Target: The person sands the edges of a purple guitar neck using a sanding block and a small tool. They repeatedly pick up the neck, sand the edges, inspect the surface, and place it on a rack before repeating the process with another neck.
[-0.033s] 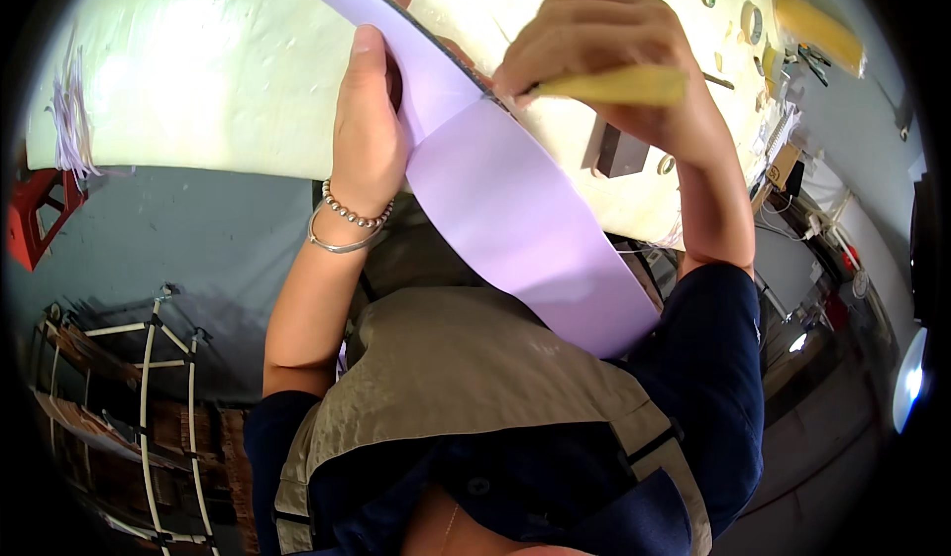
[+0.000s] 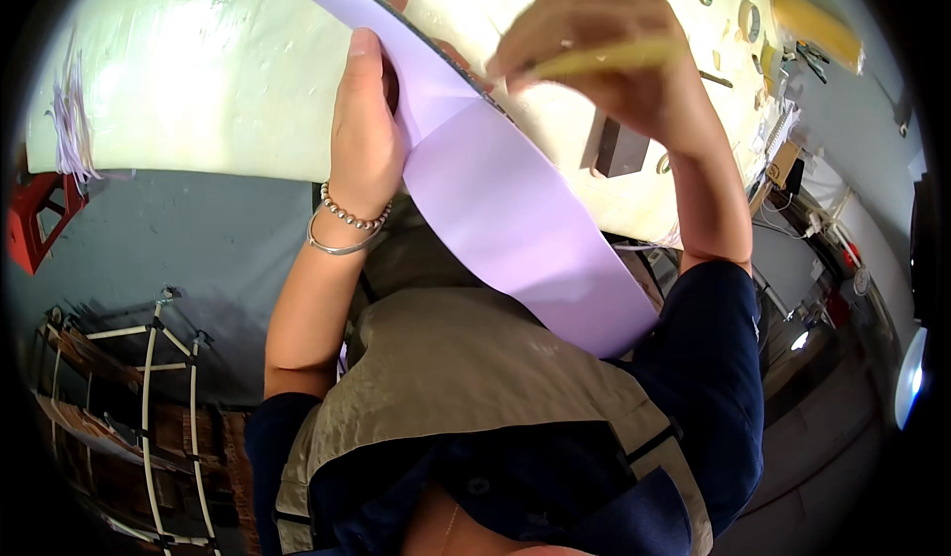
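Holding a wide lilac strip across the middle of the frame, the person pins its upper stretch with the left hand, thumb and palm laid flat on it where it crosses the pale worktable. The right hand, at the upper centre, is closed around a flat yellow tool whose edge sits at the strip's far side; the motion blur there makes it impossible to tell exactly where the tool touches. The strip runs from the top of the frame down to the lower right, where its free end hangs off the table over the person's vest. To do this step well, the left hand should likely keep the strip taut and flat near the tool, and the tool should probably travel along the edge with even pressure, so the material neither puckers nor slides.
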Available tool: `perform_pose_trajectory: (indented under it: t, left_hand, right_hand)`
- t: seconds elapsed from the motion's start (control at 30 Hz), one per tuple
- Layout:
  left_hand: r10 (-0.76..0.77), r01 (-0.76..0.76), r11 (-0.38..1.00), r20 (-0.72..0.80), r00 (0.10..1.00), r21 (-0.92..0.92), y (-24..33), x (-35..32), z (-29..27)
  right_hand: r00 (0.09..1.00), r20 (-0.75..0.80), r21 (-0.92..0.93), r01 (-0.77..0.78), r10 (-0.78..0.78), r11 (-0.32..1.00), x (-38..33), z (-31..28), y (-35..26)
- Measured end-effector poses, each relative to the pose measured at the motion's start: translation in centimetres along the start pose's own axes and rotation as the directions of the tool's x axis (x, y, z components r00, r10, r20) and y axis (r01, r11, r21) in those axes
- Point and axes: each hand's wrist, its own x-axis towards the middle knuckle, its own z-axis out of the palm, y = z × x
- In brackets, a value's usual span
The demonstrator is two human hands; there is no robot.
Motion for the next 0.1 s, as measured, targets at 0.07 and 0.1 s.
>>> perform_pose_trajectory:
  t: [0.07, 0.1]
  left_hand:
    - [-0.002, 0.002, 1.0, 0.035, 0.999, 0.003, 0.02, 0.02, -0.11]
    - [-0.001, -0.001, 0.999, 0.057, 0.998, 0.043, 0.15, -0.05, -0.1]
  right_hand:
    - [0.961, -0.074, 0.413, -0.214, 0.267, 0.885, -0.34, 0.3, 2.25]
    - [0.959, -0.084, 0.405, -0.214, 0.269, 0.889, -0.54, -0.01, 2.16]
